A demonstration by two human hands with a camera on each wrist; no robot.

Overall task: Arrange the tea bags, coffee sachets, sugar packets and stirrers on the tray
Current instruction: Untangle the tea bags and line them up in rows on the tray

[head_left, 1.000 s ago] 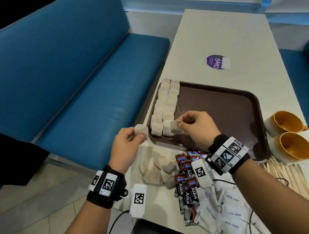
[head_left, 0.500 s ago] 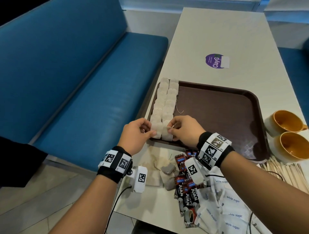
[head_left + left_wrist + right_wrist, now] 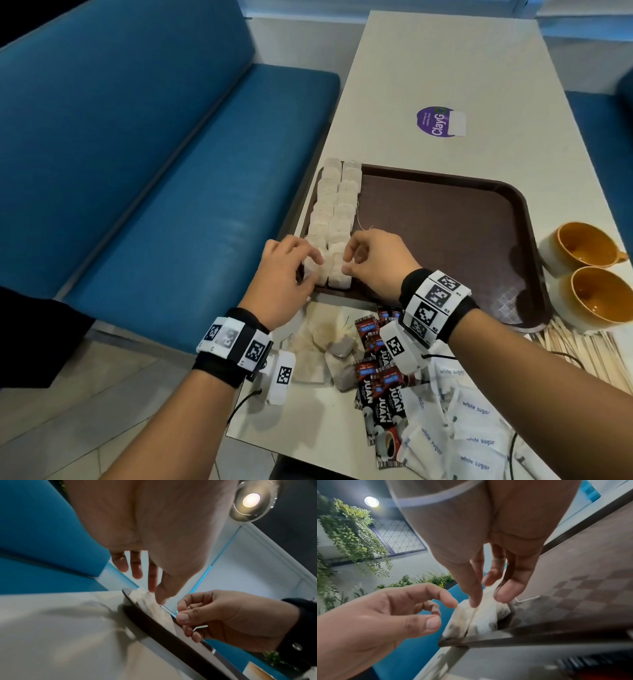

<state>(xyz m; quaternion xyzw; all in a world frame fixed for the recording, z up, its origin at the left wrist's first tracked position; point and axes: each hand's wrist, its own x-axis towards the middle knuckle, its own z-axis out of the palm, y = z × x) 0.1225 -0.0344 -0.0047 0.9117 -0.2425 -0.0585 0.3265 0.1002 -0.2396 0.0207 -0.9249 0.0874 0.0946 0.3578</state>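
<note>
Step in hand: tea bags (image 3: 337,212), 2 rows lining the tray's (image 3: 445,240) left edge. The right hand's (image 3: 376,263) fingers (image 3: 503,595) seemingly pinch the nearest bag (image 3: 339,279); the left hand's (image 3: 287,274) fingers (image 3: 449,601), loosely curled, touch its neighbour. Next: fetch the loose tea bags (image 3: 329,346) off the desk (image 3: 428,68).

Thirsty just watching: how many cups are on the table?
2. The far cup stands right of the tray; the near cup sits beside it, by the stirrers. None looks hidden.

Left tea bag (image 3: 313,272) and right tea bag (image 3: 339,278): formerly held aloft, now laid ending their rows at the near-left corner of the tray (image 3: 445,212). Left hand (image 3: 284,270): lowered, fingertip touching its bag. Right hand (image 3: 376,263): lowered, pinching its bag.
</note>
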